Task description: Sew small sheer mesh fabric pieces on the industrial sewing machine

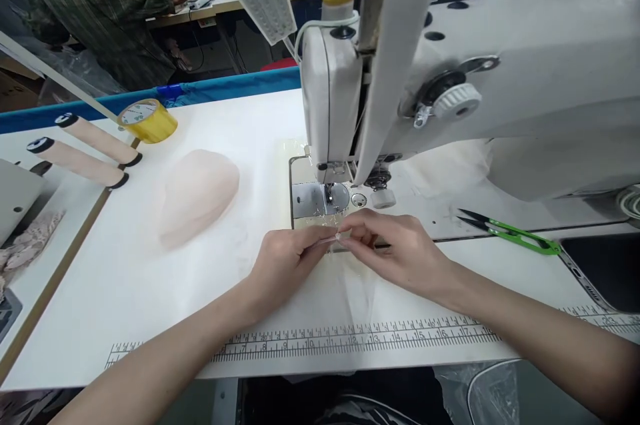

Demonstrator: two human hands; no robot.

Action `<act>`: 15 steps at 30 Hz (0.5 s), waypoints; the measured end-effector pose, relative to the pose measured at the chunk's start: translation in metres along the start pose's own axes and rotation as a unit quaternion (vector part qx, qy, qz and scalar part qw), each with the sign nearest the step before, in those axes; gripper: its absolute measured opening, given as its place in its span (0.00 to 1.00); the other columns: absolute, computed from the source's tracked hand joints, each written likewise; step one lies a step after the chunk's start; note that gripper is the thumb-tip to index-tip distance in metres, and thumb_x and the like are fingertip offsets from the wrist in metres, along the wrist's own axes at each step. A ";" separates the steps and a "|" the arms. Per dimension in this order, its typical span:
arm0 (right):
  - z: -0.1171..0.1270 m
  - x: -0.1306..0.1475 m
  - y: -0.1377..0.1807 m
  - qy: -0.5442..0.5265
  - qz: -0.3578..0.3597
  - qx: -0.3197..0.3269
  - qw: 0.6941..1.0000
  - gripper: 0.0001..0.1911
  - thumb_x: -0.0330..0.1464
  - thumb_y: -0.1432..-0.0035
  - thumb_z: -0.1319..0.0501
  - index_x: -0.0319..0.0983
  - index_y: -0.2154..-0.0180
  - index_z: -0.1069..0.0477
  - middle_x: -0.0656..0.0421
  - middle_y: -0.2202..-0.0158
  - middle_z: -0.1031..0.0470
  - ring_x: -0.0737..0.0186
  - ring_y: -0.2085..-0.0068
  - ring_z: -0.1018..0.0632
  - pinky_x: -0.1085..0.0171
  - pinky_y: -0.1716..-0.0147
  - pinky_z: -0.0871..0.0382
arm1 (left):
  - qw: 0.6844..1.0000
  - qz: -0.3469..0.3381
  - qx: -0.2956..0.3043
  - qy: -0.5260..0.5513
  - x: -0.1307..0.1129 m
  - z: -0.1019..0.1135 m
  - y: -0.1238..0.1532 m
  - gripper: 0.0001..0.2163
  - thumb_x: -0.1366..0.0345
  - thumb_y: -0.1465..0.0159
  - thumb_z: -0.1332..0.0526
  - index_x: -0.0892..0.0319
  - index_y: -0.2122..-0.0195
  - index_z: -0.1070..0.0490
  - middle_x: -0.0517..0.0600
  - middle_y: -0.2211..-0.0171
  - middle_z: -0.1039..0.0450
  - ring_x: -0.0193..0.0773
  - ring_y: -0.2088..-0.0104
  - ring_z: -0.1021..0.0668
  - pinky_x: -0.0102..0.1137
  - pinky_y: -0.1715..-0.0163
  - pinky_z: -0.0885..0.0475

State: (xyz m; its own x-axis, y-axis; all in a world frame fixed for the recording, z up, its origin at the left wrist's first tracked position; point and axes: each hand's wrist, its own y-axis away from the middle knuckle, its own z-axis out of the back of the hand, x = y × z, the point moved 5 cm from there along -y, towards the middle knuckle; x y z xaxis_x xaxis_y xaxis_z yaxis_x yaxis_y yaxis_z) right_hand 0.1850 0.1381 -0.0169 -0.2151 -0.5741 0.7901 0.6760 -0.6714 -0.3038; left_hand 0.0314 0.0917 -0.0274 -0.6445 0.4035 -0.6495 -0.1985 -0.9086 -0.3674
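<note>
Fabric (325, 241), pinched by hands (281, 258) (397, 246) near plate's edge (306, 202), has room leftward.

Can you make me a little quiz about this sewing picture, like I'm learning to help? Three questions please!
1. Pick one: what is pinched between the fingertips of the left hand and the right hand?
A) a shiny yellow tape roll
B) some thin whitish material
C) a flat black phone

2. True or false: neither hand touches the green-handled thread snips with dark pointed blades.

3. Count: how many long pale pink thread spools with black ends lie to the left of the hands?

Key:
1. B
2. True
3. Two
</note>
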 end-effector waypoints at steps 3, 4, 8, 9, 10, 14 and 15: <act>-0.002 0.000 0.001 0.020 0.008 0.007 1.000 0.03 0.29 0.36 0.42 0.39 0.60 0.30 0.61 0.71 0.26 0.67 0.72 0.26 0.68 0.73 0.30 | 1.000 -0.017 -0.002 -0.019 0.000 0.000 0.001 0.08 0.67 0.31 0.43 0.57 0.57 0.25 0.47 0.67 0.19 0.33 0.72 0.19 0.26 0.73 0.25; -0.003 -0.001 0.001 0.024 0.009 0.008 1.000 0.03 0.29 0.36 0.43 0.39 0.60 0.30 0.61 0.71 0.26 0.67 0.72 0.27 0.68 0.73 0.31 | 1.000 -0.020 -0.001 -0.024 -0.001 -0.001 0.001 0.08 0.67 0.31 0.44 0.57 0.57 0.25 0.46 0.68 0.19 0.32 0.73 0.19 0.26 0.73 0.25; -0.003 -0.001 0.001 0.030 0.032 0.012 0.999 0.04 0.28 0.35 0.44 0.40 0.59 0.32 0.61 0.72 0.28 0.68 0.74 0.29 0.68 0.75 0.33 | 0.999 -0.020 0.005 -0.048 0.000 -0.002 0.001 0.09 0.67 0.30 0.45 0.56 0.57 0.25 0.46 0.70 0.20 0.32 0.74 0.20 0.25 0.74 0.26; -0.004 -0.001 0.001 0.031 0.037 0.016 0.999 0.04 0.28 0.35 0.44 0.40 0.59 0.32 0.62 0.72 0.29 0.68 0.74 0.29 0.68 0.75 0.34 | 0.998 -0.022 0.005 -0.053 -0.001 -0.002 0.001 0.10 0.66 0.30 0.46 0.56 0.57 0.25 0.46 0.70 0.20 0.32 0.74 0.20 0.25 0.74 0.26; -0.004 -0.001 0.001 0.032 0.042 0.019 0.998 0.05 0.27 0.36 0.44 0.40 0.58 0.33 0.62 0.72 0.29 0.68 0.74 0.29 0.68 0.76 0.34 | 0.998 -0.027 0.003 -0.057 -0.001 -0.001 0.001 0.10 0.66 0.30 0.46 0.57 0.57 0.25 0.47 0.71 0.20 0.32 0.75 0.20 0.26 0.75 0.26; -0.004 0.001 0.001 0.032 0.049 0.028 0.998 0.06 0.27 0.36 0.46 0.41 0.57 0.34 0.62 0.72 0.30 0.67 0.74 0.29 0.68 0.76 0.35 | 0.997 -0.051 -0.009 -0.062 -0.003 0.001 0.001 0.10 0.65 0.29 0.47 0.59 0.57 0.25 0.47 0.71 0.20 0.32 0.75 0.21 0.26 0.76 0.27; -0.004 0.001 0.001 0.032 0.048 0.029 0.998 0.06 0.27 0.35 0.47 0.41 0.57 0.35 0.62 0.72 0.30 0.67 0.74 0.29 0.68 0.76 0.35 | 0.997 -0.054 -0.009 -0.064 -0.004 0.001 0.001 0.10 0.65 0.29 0.47 0.59 0.57 0.26 0.47 0.71 0.20 0.32 0.75 0.21 0.26 0.76 0.27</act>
State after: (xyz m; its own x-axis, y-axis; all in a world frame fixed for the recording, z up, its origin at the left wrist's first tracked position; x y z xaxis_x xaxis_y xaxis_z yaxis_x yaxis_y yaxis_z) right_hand 0.1827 0.1346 -0.0188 -0.1915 -0.6641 0.7227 0.7345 -0.5854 -0.3433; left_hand 0.0330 0.0889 -0.0251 -0.7088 0.4801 -0.5168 -0.2589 -0.8586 -0.4426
